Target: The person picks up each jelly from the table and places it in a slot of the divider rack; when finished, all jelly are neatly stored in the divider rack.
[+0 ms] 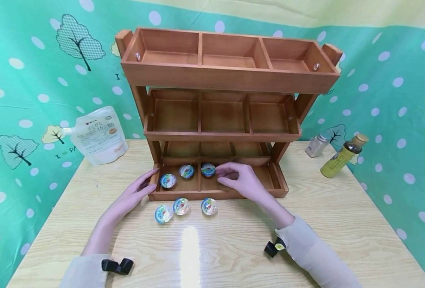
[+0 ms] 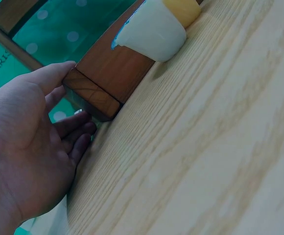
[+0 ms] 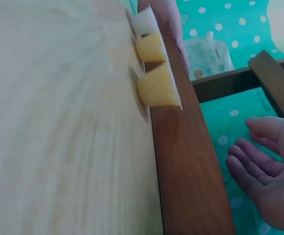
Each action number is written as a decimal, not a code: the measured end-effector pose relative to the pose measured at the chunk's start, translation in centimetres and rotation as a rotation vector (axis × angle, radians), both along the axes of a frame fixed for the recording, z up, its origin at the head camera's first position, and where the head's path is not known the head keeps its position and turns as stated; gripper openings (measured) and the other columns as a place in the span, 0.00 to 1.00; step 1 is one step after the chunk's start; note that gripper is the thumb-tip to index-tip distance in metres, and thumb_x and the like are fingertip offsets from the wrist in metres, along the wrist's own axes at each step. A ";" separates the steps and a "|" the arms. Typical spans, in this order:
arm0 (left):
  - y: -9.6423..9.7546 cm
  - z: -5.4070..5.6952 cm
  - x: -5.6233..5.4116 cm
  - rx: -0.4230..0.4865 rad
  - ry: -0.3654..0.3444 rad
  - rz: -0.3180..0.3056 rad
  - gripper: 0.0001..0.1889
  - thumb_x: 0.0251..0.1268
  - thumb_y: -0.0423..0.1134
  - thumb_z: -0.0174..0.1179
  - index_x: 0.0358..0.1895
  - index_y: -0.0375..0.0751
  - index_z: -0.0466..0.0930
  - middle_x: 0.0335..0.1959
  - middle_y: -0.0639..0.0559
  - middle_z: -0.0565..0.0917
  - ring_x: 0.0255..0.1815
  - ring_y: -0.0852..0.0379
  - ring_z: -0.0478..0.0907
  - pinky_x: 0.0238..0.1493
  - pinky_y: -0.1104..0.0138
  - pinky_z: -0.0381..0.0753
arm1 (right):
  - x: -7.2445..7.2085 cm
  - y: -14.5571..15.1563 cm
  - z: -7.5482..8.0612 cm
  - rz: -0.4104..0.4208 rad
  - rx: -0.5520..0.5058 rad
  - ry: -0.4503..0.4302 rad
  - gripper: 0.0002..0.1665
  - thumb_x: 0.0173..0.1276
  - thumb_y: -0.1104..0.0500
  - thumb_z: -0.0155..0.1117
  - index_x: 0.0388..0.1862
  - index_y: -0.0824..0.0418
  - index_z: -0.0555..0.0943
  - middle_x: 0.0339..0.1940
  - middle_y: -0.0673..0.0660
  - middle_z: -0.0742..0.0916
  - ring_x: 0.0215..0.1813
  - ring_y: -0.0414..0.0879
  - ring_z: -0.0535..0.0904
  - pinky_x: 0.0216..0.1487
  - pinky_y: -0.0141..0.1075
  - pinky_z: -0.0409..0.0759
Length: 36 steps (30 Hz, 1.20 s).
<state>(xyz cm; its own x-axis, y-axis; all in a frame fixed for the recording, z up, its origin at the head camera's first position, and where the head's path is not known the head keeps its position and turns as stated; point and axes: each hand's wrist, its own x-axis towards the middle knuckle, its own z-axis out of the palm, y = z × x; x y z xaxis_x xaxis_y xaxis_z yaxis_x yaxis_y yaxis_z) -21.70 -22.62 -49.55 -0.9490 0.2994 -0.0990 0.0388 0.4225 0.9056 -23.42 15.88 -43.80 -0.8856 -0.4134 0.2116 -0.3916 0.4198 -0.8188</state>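
My left hand [image 1: 134, 195] rests at the left end of the wooden shelf's bottom tray [image 1: 194, 195]. In the left wrist view its thumb touches the tray's front corner, with the fingers loosely bent beside the end. Above the tray's middle compartment is my right hand [image 1: 242, 180], its fingers loosely bent with nothing between them. Its fingertips are at a jelly cup [image 1: 208, 170] with a blue lid; contact is unclear. Two more jelly cups, one nearer the front [image 1: 168, 181] and one behind [image 1: 186, 171], sit in the left compartment. Three jelly cups [image 1: 181, 206] stand on the table before the tray.
The shelf's middle tier [image 1: 221, 137] and top tier [image 1: 230, 76] overhang the bottom tray. A white spouted pouch [image 1: 100, 136] stands at the left. Toward the back right are a shaker jar [image 1: 317, 145] and a dark-necked bottle [image 1: 343, 157]. Patterned cloth [image 1: 388, 120] surrounds the table.
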 end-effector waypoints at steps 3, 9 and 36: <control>0.0 0.0 0.0 0.006 -0.004 -0.002 0.34 0.81 0.53 0.52 0.84 0.58 0.52 0.86 0.42 0.50 0.86 0.34 0.45 0.82 0.36 0.48 | 0.9 0.1 -0.1 0.026 -0.022 -0.024 0.16 0.68 0.59 0.73 0.55 0.56 0.87 0.50 0.62 0.91 0.48 0.44 0.88 0.52 0.39 0.88; 0.0 0.0 0.0 0.000 0.004 0.001 0.34 0.81 0.53 0.52 0.84 0.57 0.53 0.86 0.42 0.50 0.86 0.34 0.44 0.82 0.36 0.47 | 2.2 0.0 -0.5 0.140 -0.044 -0.038 0.17 0.68 0.60 0.73 0.55 0.57 0.87 0.50 0.63 0.91 0.48 0.45 0.89 0.53 0.38 0.88; 0.1 0.0 0.1 -0.006 0.013 -0.005 0.34 0.81 0.52 0.52 0.84 0.56 0.53 0.86 0.44 0.50 0.86 0.35 0.44 0.82 0.35 0.47 | 4.3 -1.1 -0.9 0.257 0.372 0.066 0.26 0.63 0.53 0.78 0.60 0.54 0.85 0.50 0.49 0.92 0.51 0.39 0.88 0.55 0.37 0.88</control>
<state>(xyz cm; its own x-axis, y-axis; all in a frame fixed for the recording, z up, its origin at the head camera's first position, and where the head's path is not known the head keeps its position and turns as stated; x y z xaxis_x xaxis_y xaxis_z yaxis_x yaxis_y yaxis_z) -21.60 -22.55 -49.53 -0.9488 0.3033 -0.0880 0.0529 0.4273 0.9026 -19.08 14.80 -44.74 -0.7339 -0.6767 0.0596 -0.5679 0.5630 -0.6004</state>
